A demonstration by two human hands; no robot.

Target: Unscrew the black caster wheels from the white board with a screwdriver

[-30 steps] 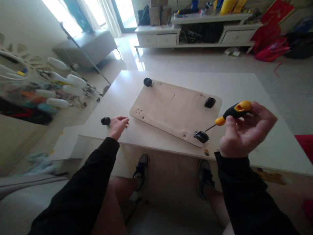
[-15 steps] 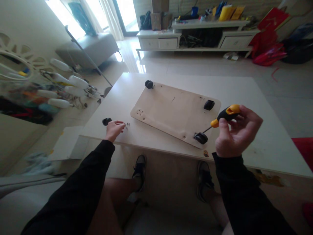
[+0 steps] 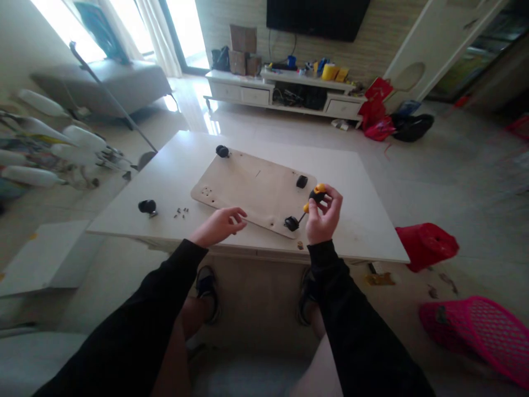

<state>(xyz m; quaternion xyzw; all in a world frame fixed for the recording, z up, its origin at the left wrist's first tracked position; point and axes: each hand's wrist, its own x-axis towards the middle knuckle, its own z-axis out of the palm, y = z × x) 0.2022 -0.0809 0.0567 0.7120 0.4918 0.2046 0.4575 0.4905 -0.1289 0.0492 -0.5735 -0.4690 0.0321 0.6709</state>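
Observation:
A pale wooden board (image 3: 252, 190) lies flat on the white table (image 3: 372, 231) with three black casters fixed at its corners. My right hand (image 3: 324, 218) is closed round a black and yellow screwdriver (image 3: 314, 196), whose tip points at the near caster (image 3: 291, 223). My left hand (image 3: 219, 225) hovers over the board's near edge with its fingers curled and pinched; what they hold, if anything, I cannot make out. A loose caster (image 3: 147, 207) and several small screws (image 3: 181, 212) lie on the table to the left.
A red bag (image 3: 425, 245) and a pink mesh basket (image 3: 479, 333) sit on the floor to the right. A drying rack (image 3: 58, 149) stands at the left. A low TV cabinet (image 3: 285, 94) lines the far wall. My legs and shoes are under the table.
My left hand left the screws near the loose caster and moved right to the board's near edge. The camera view pulled back and tilted up; my right hand keeps the screwdriver at the near caster.

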